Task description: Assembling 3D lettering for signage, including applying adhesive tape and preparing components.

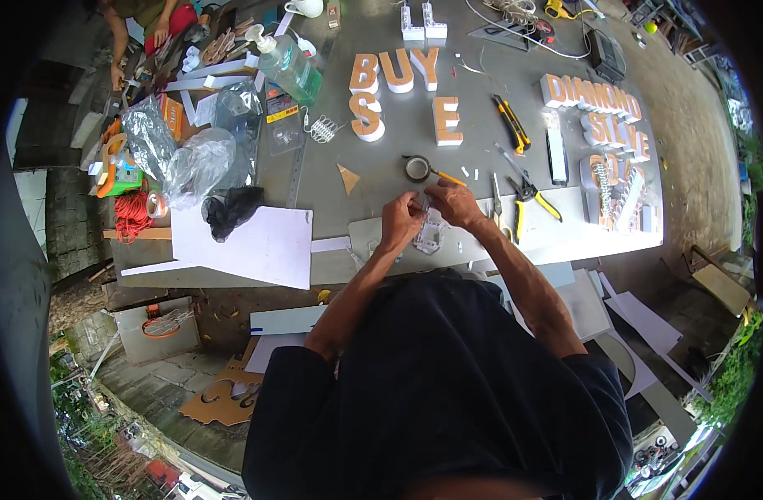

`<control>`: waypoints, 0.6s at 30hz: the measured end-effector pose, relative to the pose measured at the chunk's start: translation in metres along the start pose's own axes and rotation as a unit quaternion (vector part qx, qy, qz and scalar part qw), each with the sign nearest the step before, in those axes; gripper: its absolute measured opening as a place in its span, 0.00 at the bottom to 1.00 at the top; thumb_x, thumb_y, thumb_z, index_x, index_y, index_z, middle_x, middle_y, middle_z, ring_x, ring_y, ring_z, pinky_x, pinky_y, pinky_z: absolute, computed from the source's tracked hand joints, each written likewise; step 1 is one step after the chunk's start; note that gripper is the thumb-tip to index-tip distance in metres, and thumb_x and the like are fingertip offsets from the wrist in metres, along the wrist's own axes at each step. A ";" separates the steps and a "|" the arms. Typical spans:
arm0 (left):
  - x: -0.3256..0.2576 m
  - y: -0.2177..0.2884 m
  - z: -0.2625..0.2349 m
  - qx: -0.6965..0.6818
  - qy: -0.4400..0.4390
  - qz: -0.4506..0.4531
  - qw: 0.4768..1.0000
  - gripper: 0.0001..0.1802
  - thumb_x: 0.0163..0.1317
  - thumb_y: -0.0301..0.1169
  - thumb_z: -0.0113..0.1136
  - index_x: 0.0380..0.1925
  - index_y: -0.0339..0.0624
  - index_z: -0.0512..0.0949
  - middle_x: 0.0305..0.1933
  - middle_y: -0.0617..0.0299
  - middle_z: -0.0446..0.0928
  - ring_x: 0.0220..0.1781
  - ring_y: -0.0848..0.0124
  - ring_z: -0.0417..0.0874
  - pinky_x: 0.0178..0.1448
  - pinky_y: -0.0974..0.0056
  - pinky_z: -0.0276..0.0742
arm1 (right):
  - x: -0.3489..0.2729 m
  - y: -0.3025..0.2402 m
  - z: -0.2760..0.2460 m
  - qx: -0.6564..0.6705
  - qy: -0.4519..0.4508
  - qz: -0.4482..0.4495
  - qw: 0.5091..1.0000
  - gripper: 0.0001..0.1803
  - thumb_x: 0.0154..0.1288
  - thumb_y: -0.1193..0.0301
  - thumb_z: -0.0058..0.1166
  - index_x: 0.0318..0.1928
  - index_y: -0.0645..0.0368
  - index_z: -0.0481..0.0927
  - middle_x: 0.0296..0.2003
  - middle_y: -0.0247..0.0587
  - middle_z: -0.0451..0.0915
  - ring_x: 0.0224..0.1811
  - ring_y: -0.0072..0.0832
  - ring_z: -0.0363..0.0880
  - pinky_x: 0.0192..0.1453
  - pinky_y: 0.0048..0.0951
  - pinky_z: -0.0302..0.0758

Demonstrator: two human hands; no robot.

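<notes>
My left hand [402, 220] and my right hand [455, 203] meet over the near edge of the table. Both have their fingers pinched together, and what lies in the fingertips is too small to make out. Between and just below them is a small whitish hollow piece [430, 233], partly hidden by the left hand. A dark roll of tape [416, 168] lies just beyond my fingers, with a yellow pencil-like stick [448, 177] beside it. To the right of my right hand are scissors [497, 208] and yellow-handled pliers [527, 196].
Brown-faced block letters [400, 73] stand farther back, with more letters [594, 98] at the right. A yellow-black cutter [512, 123] lies between them. At left are plastic bags [200, 167], a white sheet [256, 250] and a bottle of green liquid [290, 71]. Another person [152, 25] is at the far left.
</notes>
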State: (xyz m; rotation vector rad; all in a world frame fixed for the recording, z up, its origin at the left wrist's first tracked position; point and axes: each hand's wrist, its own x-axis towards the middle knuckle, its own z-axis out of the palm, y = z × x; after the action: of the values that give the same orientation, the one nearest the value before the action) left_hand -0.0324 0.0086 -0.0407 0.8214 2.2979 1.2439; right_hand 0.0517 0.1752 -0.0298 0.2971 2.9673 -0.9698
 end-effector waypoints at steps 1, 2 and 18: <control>-0.004 0.002 0.000 -0.008 -0.007 -0.016 1.000 0.24 0.51 0.27 0.73 0.50 0.34 0.82 0.36 0.53 0.88 0.37 0.62 0.90 0.45 0.61 0.84 | -0.002 0.000 -0.003 0.013 -0.007 -0.017 1.000 0.16 0.64 0.68 0.63 0.52 0.52 0.84 0.43 0.45 0.80 0.49 0.49 0.82 0.53 0.46 0.80; -0.006 0.004 -0.001 -0.017 -0.014 -0.031 0.999 0.23 0.52 0.27 0.72 0.50 0.34 0.82 0.36 0.52 0.87 0.38 0.60 0.90 0.46 0.59 0.84 | -0.002 0.001 -0.007 0.020 -0.014 -0.013 1.000 0.15 0.63 0.68 0.63 0.50 0.52 0.83 0.44 0.44 0.80 0.50 0.48 0.82 0.54 0.47 0.79; -0.007 0.085 -0.015 -0.292 -0.085 -0.107 0.947 0.16 0.71 0.35 0.66 0.50 0.33 0.82 0.39 0.63 0.86 0.36 0.79 0.81 0.43 0.70 0.77 | -0.020 -0.021 -0.092 0.144 0.093 -0.105 0.980 0.08 0.68 0.74 0.60 0.46 0.60 0.81 0.40 0.45 0.82 0.38 0.44 0.86 0.43 0.40 0.82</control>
State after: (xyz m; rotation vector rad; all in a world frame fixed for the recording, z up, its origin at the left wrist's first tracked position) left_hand -0.0101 0.0313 0.0397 0.4300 1.6827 1.5605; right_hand 0.0725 0.2094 0.0582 0.0794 3.0661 -1.4793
